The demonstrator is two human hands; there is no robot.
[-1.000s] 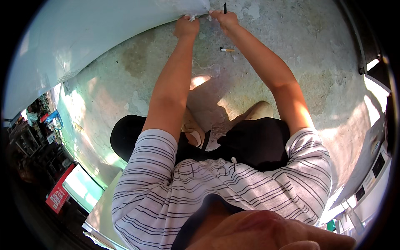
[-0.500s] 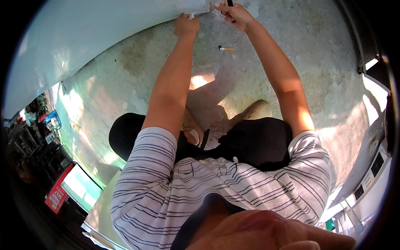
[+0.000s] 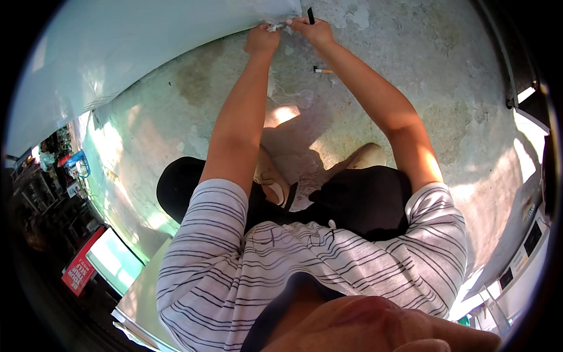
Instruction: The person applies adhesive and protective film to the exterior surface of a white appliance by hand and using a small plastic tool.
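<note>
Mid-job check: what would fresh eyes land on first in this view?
Probably the striped shirt across the lower middle. Then, at top centre, the left hand with crumpled whitish material, and the right hand holding a slim black object, near the edge of a large pale panel at upper left.

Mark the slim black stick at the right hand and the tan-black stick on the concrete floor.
Slim black stick [image 3: 311, 16]: head view, exposed middle.
Tan-black stick [image 3: 326, 71]: head view, tan part.
</note>
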